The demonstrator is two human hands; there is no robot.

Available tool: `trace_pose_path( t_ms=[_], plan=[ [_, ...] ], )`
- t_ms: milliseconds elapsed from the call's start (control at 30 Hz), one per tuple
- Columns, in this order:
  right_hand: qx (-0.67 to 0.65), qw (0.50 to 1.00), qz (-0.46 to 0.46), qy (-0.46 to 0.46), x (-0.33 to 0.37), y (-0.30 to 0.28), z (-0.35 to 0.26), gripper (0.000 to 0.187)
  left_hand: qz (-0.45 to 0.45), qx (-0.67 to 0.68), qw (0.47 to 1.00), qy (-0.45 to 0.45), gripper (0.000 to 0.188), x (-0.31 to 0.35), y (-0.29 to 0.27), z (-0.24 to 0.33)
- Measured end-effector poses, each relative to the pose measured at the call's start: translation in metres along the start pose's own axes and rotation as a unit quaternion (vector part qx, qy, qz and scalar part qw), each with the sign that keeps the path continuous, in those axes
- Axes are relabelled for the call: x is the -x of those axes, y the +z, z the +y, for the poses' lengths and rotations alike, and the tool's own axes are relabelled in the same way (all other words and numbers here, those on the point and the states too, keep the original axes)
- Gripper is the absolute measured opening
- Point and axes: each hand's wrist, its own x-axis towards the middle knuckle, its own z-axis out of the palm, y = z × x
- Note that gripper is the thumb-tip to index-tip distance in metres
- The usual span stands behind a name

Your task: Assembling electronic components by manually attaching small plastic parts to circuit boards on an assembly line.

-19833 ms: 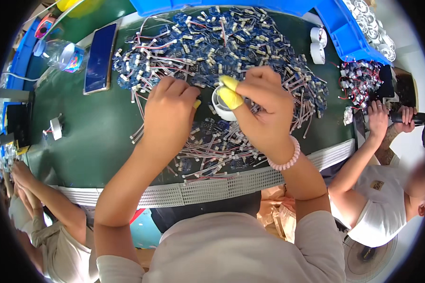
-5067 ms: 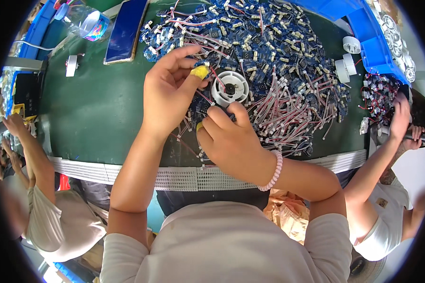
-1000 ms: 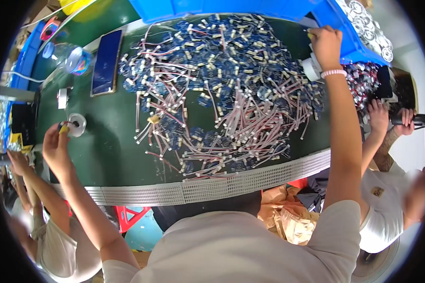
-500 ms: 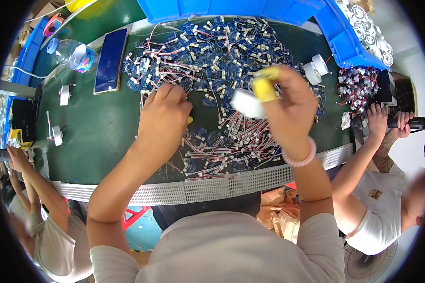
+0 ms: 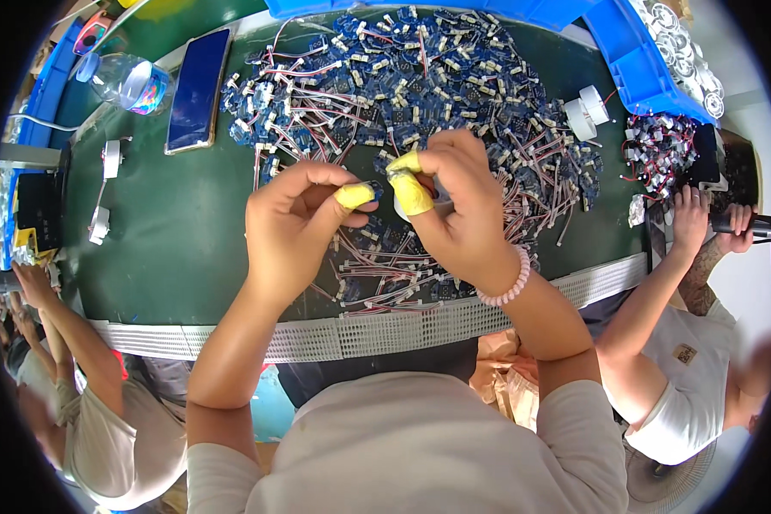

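Note:
Pinched between the yellow-taped thumb and the fingers of my left hand is a small blue circuit board, mostly covered. Just to its right, my right hand has its yellow-wrapped thumb and index finger closed together. A white round plastic part shows under those fingers, held in this hand and largely hidden by it. Only a small gap separates the fingertips of both hands. Behind and below them spreads a big heap of blue circuit boards with white connectors and red-white wires.
Two white round parts joined by a wire lie at left, another white part at right. A phone and a plastic bottle stand behind. Blue bins border the far side; white mesh edging runs along the front. People work on both sides.
My left hand has come up from the heap with a circuit board. My right hand has swung left and nearer with the white part, and both hands now meet in front of me.

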Motion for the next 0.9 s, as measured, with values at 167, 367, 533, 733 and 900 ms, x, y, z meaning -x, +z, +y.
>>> trace_pose_path(
  t_ms=[167, 367, 533, 733, 900],
  plan=[
    [0.013, 1.0, -0.01, -0.025, -0.001, 0.005, 0.003, 0.015, -0.035, -0.061, 0.994, 0.078, 0.026, -0.003, -0.01, -0.012],
    [0.003, 0.999, -0.05, 0.003, 0.0, 0.009, 0.002, 0.015, -0.05, -0.111, 0.986, 0.118, 0.028, -0.003, -0.008, -0.01],
    [0.067, 0.995, -0.07, -0.008, -0.002, 0.008, -0.005, 0.017, -0.032, -0.026, 0.995, 0.086, 0.028, -0.001, -0.009, -0.014],
    [0.136, 0.986, -0.087, -0.04, -0.001, 0.006, -0.009, 0.024, -0.017, -0.147, 0.979, 0.143, 0.026, 0.0, -0.008, -0.014],
    [0.065, 0.997, -0.027, 0.012, 0.009, 0.015, -0.012, 0.022, 0.071, -0.36, 0.886, 0.285, 0.029, 0.004, 0.007, -0.012]
  ],
)
